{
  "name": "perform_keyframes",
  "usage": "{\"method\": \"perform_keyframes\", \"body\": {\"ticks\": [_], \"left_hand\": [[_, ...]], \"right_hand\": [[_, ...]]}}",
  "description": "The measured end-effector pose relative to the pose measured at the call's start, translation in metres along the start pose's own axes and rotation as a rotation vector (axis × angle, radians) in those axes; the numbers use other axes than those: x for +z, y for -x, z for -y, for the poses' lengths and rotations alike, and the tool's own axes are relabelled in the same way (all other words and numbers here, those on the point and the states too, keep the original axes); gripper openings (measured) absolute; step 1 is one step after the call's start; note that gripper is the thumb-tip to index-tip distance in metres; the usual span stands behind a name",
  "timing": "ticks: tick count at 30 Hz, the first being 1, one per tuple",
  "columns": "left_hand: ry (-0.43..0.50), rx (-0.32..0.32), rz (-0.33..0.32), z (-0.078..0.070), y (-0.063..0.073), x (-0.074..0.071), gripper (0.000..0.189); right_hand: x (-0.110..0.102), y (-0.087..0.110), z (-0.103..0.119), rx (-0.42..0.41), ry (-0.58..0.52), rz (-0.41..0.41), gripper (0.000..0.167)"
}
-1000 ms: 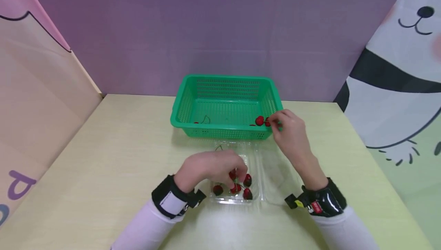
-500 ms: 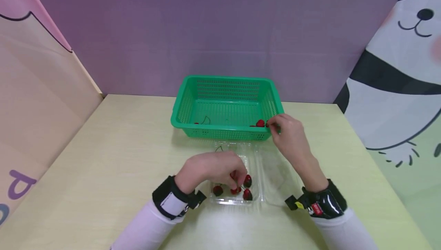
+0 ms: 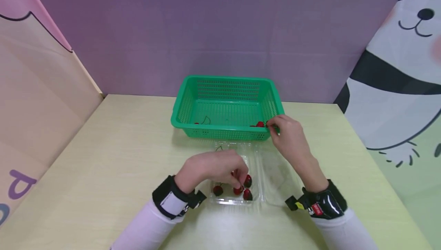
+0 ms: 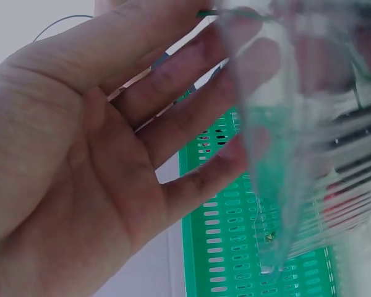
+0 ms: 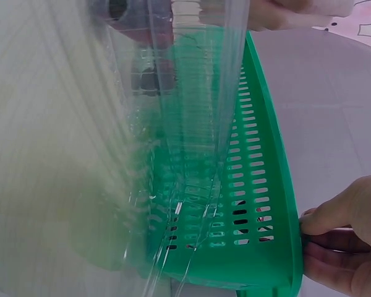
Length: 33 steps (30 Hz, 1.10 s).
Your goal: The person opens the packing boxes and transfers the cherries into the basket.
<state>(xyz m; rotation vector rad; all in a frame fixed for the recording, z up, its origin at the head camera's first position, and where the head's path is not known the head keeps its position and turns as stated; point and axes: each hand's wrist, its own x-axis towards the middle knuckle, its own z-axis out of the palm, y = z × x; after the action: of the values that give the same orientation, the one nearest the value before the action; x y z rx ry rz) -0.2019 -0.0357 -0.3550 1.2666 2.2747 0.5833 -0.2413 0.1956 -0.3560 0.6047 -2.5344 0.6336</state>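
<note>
My left hand [image 3: 215,167] reaches down into a clear plastic box [image 3: 229,201], its thumb and forefinger pinching at the stem of a red cherry [image 3: 237,191]. A green stem [image 4: 209,12] shows by the thumb in the left wrist view; the other fingers stretch out loosely there, and the box wall blurs the fingertips. Several dark red cherries [image 3: 247,195] lie around this hand. At the green basket's [image 3: 220,132] front right corner, my right hand [image 3: 291,135] pinches a cherry's stem just over the rim. A red cherry [image 3: 260,124] shows beside its fingertips, partly hidden by the basket wall.
The box's clear lid [image 3: 278,185] lies opened out to the right on the pale wooden table [image 3: 131,158]. Inside the basket at left, a thin stem [image 3: 206,119] rises near a bit of red. A purple backdrop [image 3: 220,28] stands behind the table.
My right hand has lowered slightly, and the cherries at its fingertips have sunk behind the basket's front rim. My left fingers have shifted a little to the right among the cherries.
</note>
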Motion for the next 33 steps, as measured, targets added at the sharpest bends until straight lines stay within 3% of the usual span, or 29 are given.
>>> {"method": "perform_keyframes", "body": {"ticks": [18,33], "left_hand": [[-0.043,0.094,-0.100,-0.0013,-0.0039,-0.0026,0.018],[-0.088,0.139,-0.197,-0.0005,-0.0048,-0.0074,0.010]], "right_hand": [[0.0003,0.0013,-0.0011,-0.028,0.006,0.000,0.010],[0.0000,0.0022,-0.0006,-0.015,0.001,0.020,0.010]]}}
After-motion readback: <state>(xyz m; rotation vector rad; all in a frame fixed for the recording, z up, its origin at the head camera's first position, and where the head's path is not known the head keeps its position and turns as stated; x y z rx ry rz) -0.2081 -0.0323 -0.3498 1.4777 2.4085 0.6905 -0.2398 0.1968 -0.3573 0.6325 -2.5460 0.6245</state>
